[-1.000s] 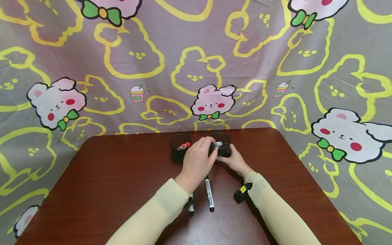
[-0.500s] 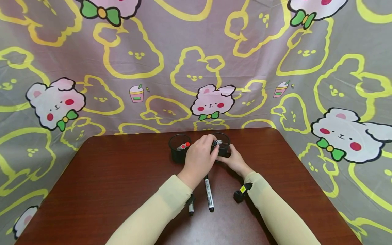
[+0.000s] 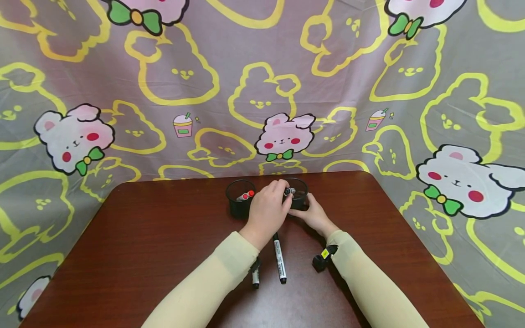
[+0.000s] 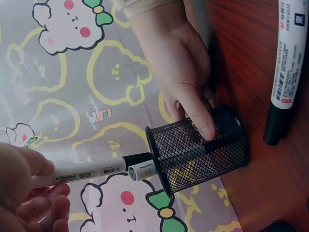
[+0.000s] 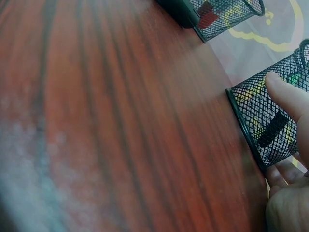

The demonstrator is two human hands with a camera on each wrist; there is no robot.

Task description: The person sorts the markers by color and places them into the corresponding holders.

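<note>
Patterned cloth (image 3: 229, 48) with yellow outlines and bunny faces is hanging behind a dark reddish-brown counter (image 3: 164, 246). Near its far edge, a white-barrelled dry-erase marker (image 4: 91, 169) is lying between the thumb and fingers of the left hand (image 3: 267, 212), which is pinching it; its black end is pointing away from the palm and meeting the mouth of a black mesh pen cup (image 4: 229, 145). How far that end is reaching inside, I cannot tell. Just beside it, another marker's pale end (image 4: 142, 170) is poking out of the rim. The right hand (image 3: 317, 216) is grasping this cup, its thumb pressing one side and fingers bracing the other. To the left, a second mesh cup (image 3: 239, 209) is holding red-ended markers (image 3: 248, 195). Nearer the person, a black-capped marker (image 3: 280, 259) is lying on the counter, and beside it another marker (image 3: 256, 278) is showing partly from under the left sleeve (image 3: 205, 282).
</note>
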